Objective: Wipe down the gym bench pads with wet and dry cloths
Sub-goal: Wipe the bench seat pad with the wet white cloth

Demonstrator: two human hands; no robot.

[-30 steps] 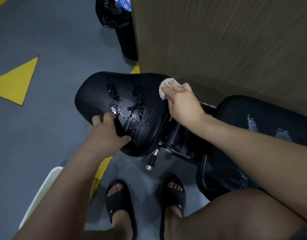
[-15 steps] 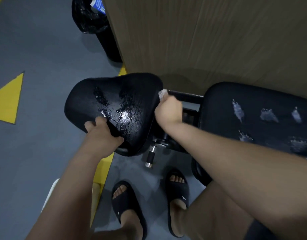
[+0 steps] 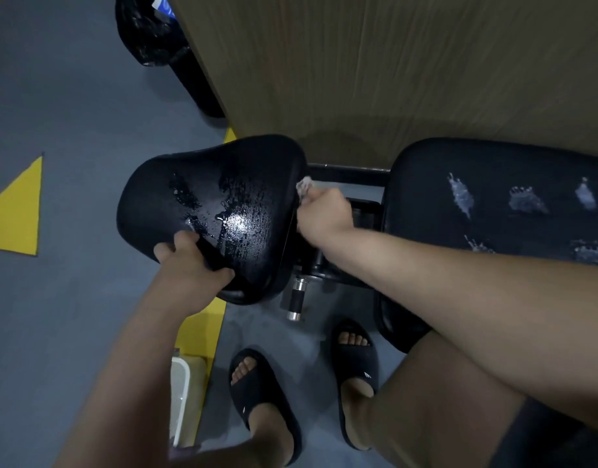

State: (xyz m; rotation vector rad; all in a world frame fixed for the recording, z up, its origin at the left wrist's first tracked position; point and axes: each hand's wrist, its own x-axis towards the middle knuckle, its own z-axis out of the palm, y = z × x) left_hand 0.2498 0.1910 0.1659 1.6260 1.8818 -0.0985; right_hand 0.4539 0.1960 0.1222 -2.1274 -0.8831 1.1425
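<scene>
The black seat pad [image 3: 243, 184] of the gym bench is tilted and shines with water streaks. My left hand [image 3: 189, 261] grips its near left edge, thumb on top. My right hand [image 3: 324, 214] holds a small white cloth [image 3: 304, 185], bunched in the fingers, against the pad's right edge by the gap. The larger black back pad [image 3: 513, 204] lies to the right and shows worn pale patches.
A wooden panel [image 3: 392, 69] rises right behind the bench. A black bin with a bag [image 3: 155, 32] stands at the back left. A white tub [image 3: 181, 393] sits on the grey floor by my left leg. The bench's adjusting pin [image 3: 297, 298] sticks out under the seat.
My right hand with the cloth has slid from the top of the seat pad down its right edge into the gap. My left hand keeps its grip.
</scene>
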